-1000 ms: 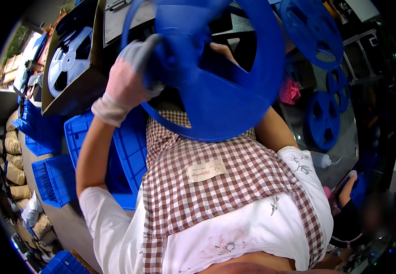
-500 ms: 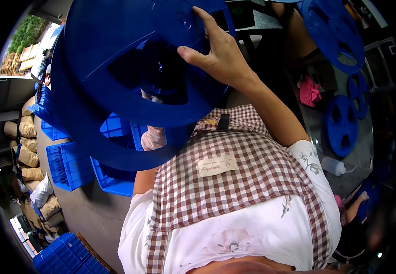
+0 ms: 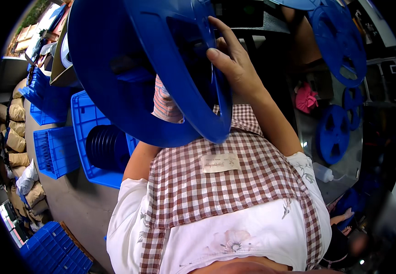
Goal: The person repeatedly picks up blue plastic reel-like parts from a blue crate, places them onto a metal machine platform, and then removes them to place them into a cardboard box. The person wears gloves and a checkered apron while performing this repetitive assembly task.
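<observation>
A large blue plastic reel (image 3: 186, 93), with two wide flanges and cut-out windows, is held up before my chest, its near flange steeply slanted. My right hand (image 3: 237, 66) is closed at this flange's right edge, with the thumb and fingers against it. Behind the reel is my left arm, in a striped cuff (image 3: 165, 102); the reel hides the fingers of my left hand. Below and left of the reel stands a blue crate (image 3: 100, 171) holding a row of dark discs (image 3: 104, 146).
More blue reels (image 3: 332, 134) lie on a grey table (image 3: 316, 182) at right, with a pink cloth (image 3: 306, 98) and a white squeeze bottle (image 3: 322, 172). Blue crates (image 3: 58, 157) and brown sacks (image 3: 17, 137) line the left. At lower right, another person's hand (image 3: 346, 213) shows.
The reel has turned, so its near flange now shows at a steep slant. My right hand has moved slightly right and down with it. The crate's discs have come into sight.
</observation>
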Demonstrator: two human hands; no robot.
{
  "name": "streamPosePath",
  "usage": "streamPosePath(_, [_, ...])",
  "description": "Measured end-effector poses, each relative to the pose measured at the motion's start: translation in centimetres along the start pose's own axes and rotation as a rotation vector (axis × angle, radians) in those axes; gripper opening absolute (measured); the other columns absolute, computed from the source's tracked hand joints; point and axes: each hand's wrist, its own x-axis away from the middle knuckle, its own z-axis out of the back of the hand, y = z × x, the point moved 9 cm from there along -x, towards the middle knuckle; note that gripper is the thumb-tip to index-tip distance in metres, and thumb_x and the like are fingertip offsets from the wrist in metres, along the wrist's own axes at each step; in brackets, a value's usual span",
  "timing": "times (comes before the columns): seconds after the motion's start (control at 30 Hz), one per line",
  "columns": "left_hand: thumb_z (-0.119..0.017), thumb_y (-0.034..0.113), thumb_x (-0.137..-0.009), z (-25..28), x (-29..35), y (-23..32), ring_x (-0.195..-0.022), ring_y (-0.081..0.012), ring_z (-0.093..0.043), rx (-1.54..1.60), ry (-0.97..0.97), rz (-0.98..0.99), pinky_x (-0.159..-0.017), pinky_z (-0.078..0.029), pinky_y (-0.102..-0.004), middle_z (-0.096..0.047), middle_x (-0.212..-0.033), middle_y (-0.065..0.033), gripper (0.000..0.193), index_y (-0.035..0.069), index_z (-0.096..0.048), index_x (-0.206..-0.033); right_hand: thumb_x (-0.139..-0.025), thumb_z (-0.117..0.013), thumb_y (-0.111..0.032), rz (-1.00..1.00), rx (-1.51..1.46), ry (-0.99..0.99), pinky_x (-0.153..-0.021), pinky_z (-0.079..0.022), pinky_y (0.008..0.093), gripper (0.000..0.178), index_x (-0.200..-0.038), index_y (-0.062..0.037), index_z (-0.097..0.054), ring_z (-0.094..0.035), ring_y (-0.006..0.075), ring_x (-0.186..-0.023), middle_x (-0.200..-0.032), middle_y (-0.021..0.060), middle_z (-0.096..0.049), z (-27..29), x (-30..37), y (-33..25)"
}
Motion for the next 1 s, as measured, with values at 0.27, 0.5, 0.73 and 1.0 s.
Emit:
streamPosePath(0.27, [-0.063, 0.025, -0.092, -0.5, -1.1, -0.2, -0.089, -0.0096, -0.056, 0.009, 0.002, -0.014, -0.081, -0.047, -0.0237, -0.06, -0.103, -0.0038, 0.067, 0.011, -0.029, -0.147, -0.078, -0.059, -0.058, 0.014, 0.017, 0.044, -0.085, -0.051, 0.0455, 0.091, -0.144, -0.0026, -0.031, -0.064, 0.0353, -0.096, -0.096, 0.023, -0.061, 0.2, -0.3, -0.3])
streamPosePath(0.5, [-0.063, 0.024, -0.092, -0.7, -1.2, -0.6, -0.087, -0.0087, -0.056, 0.028, 0.013, -0.033, -0.079, -0.047, -0.0225, -0.06, -0.101, -0.0034, 0.067, 0.011, -0.028, -0.148, -0.076, -0.059, -0.06, -0.022, -0.06, 0.015, -0.082, -0.049, 0.0426, 0.094, -0.146, -0.0049, -0.03, -0.062, 0.0268, -0.09, -0.091, 0.0162, -0.059, 0.4, -0.7, 1.0])
streamPosePath(0.73, [-0.064, 0.023, -0.092, -1.3, 0.0, 2.5, -0.085, -0.0068, -0.056, -0.413, 0.005, -0.091, -0.078, -0.049, -0.0211, -0.059, -0.096, -0.0019, 0.065, 0.015, -0.031, -0.147, -0.077, -0.06, -0.057, -0.052, -0.17, 0.001, -0.079, -0.045, 0.0336, 0.092, -0.146, -0.0037, -0.029, -0.055, 0.018, -0.084, -0.084, 0.0077, -0.051, 0.4, -0.5, 1.3])
streamPosePath(1.0, [-0.061, 0.022, -0.093, 0.1, -1.3, -1.7, -0.087, -0.0067, -0.057, -0.094, 0.035, 0.083, -0.076, -0.048, -0.0195, -0.061, -0.096, -0.0027, 0.062, 0.015, -0.031, -0.147, -0.078, -0.062, -0.055, -0.011, -0.163, 0.01, -0.079, -0.044, 0.0326, 0.092, -0.147, -0.0049, -0.028, -0.054, 0.0163, -0.084, -0.086, 0.0062, -0.05, 0.0, -0.6, 0.8])
